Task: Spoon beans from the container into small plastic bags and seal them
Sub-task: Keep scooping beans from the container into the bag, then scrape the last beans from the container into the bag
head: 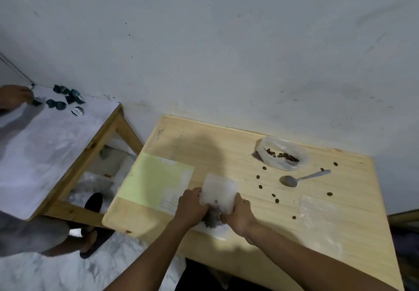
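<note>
Over the near middle of the wooden table (204, 145), my left hand (191, 206) and my right hand (239, 211) both grip a small clear plastic bag (218, 191). Dark beans (213, 219) are bunched at the bag's lower end between my hands. The rest of the bag stands up, blurred. Far right on the table lies the bean container (282, 154), a clear plastic bag with beans inside. A metal spoon (303, 178) rests empty just in front of the container. Several loose beans (276, 200) are scattered around the spoon.
A yellow-green sheet (156, 179) lies to the left of my hands. More clear plastic bags (317, 213) lie flat at the right. A second table (45, 145) stands at the left with dark round items; another person's hand (15, 96) and legs are there.
</note>
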Tool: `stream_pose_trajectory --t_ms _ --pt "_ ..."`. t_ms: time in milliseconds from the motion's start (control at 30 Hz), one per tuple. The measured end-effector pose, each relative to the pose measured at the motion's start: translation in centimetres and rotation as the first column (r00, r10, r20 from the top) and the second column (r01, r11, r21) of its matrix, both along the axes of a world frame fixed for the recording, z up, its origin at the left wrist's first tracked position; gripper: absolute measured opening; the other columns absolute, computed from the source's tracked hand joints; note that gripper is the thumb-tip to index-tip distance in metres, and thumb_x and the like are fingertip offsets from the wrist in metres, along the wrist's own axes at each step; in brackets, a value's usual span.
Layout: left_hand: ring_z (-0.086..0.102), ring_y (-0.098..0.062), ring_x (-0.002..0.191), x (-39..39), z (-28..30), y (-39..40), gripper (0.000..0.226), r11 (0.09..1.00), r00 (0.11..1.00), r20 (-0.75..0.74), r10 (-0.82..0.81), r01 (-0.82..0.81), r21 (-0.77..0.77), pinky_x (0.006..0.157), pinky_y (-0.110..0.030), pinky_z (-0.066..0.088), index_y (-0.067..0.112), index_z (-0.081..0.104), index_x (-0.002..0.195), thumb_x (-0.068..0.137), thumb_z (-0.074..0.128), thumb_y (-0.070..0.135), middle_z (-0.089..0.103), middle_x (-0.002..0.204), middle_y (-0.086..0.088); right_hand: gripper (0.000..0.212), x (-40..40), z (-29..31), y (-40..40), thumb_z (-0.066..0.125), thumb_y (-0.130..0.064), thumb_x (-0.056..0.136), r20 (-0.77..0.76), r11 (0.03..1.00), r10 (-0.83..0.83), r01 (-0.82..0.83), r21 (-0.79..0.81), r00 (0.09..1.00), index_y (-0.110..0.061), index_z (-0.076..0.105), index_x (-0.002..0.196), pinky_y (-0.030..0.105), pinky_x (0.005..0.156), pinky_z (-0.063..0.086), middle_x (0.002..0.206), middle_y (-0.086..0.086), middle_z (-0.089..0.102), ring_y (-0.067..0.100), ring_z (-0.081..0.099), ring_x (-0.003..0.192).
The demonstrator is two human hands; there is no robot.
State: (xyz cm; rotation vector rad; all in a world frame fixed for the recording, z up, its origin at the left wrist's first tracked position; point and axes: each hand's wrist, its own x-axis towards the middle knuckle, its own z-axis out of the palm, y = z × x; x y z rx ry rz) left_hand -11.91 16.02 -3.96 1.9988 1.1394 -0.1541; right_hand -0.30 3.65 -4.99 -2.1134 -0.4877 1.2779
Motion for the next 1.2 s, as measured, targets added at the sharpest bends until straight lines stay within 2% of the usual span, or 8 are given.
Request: stream_pose_trajectory --t_ms 233,333,400,533,700,833,1000,1200 --pt "0.054 -0.031 0.120 1.1 0.8 0.6 0.067 0.999 0.997 -0.079 -0.013 0.017 0.049 0.100 -0.040 0.047 0.021 0.042 0.142 0.083 0.066 0.042 0.051 0.131 -0.008 0.053 1.3 1.7 -1.2 0.072 -0.032 0.078 0.104 0.998 0.052 -0.054 0.014 0.993 -0.015 0.045 0.120 0.023 0.063 0.048 0.119 0.011 0.047 0.018 0.055 0.091" --pt "0.050 -0.026 0.123 3.2 2.7 -0.3 0.066 0.972 0.992 0.123 0.029 -0.056 0.227 0.103 -0.042 0.043 0.022 0.040 0.145 0.087 0.069 0.035 0.046 0.138 -0.006 0.058 3.4 3.8 -3.3 0.069 -0.031 0.087 0.132 0.990 -0.094 0.079 0.117 0.987 -0.006 0.047 0.134 0.032 0.078 0.051 0.110 0.014 0.055 0.026 0.058 0.096" --pt "0.056 -0.018 0.109 5.6 3.5 -1.9 0.053 0.968 0.950 0.313 -0.022 -0.059 0.246 0.095 -0.034 0.046 0.022 0.050 0.136 0.087 0.070 0.025 0.053 0.126 -0.002 0.055 5.5 4.9 -5.5 0.068 -0.024 0.090 0.197 0.971 -0.198 0.165 0.170 0.960 -0.008 0.048 0.138 0.020 0.071 0.046 0.096 0.002 0.054 0.014 0.055 0.083" --pt "0.061 -0.007 0.079 11.2 4.5 -6.5 0.033 0.997 0.910 0.408 -0.074 0.070 0.024 0.075 -0.020 0.046 0.022 0.062 0.118 0.086 0.070 0.017 0.064 0.096 0.007 0.050 10.5 4.2 -11.0 0.067 -0.017 0.089 0.388 0.959 -0.282 0.250 0.134 0.877 -0.007 0.053 0.136 0.026 0.078 0.045 0.104 0.005 0.058 0.015 0.057 0.088" --pt "0.062 -0.018 0.068 15.1 3.3 -11.1 0.023 0.823 0.994 0.094 -0.050 0.094 -0.561 0.065 -0.031 0.052 0.012 0.060 0.110 0.090 0.066 0.019 0.064 0.089 -0.004 0.064 14.6 1.8 -18.6 0.067 -0.020 0.087 0.432 0.927 -0.313 0.371 -0.054 0.846 -0.006 0.042 0.144 0.042 0.093 0.050 0.128 0.023 0.053 0.035 0.056 0.113" --pt "0.067 -0.019 0.080 15.9 2.4 -14.4 0.040 0.751 0.958 -0.069 -0.279 0.173 -0.637 0.069 -0.027 0.057 0.006 0.058 0.122 0.091 0.065 0.030 0.060 0.111 -0.009 0.069 13.8 0.0 -22.1 0.069 -0.027 0.084 0.339 0.900 -0.317 0.393 -0.186 0.886 -0.011 0.039 0.144 0.043 0.090 0.052 0.124 0.019 0.054 0.035 0.060 0.103" --pt "0.050 -0.019 0.079 16.7 1.8 -17.0 0.028 0.721 0.976 -0.057 -0.208 0.114 -0.683 0.068 -0.026 0.043 0.012 0.056 0.106 0.086 0.068 0.029 0.051 0.093 -0.003 0.060 12.4 -0.7 -22.1 0.066 -0.025 0.088 0.325 0.897 -0.370 0.426 -0.118 0.870 -0.009 0.043 0.140 0.038 0.091 0.050 0.125 0.015 0.059 0.032 0.060 0.111" --pt "0.047 -0.021 0.086 17.0 1.8 -18.8 0.025 0.692 0.987 -0.049 -0.156 0.074 -0.718 0.068 -0.024 0.039 0.030 0.044 0.080 0.089 0.066 0.022 0.049 0.091 0.000 0.015 12.4 0.5 -22.4 0.059 -0.021 0.095 0.085 0.807 -0.591 0.586 0.075 0.802 -0.007 0.061 0.089 0.039 0.072 0.054 0.085 0.007 0.066 0.022 0.060 0.074"
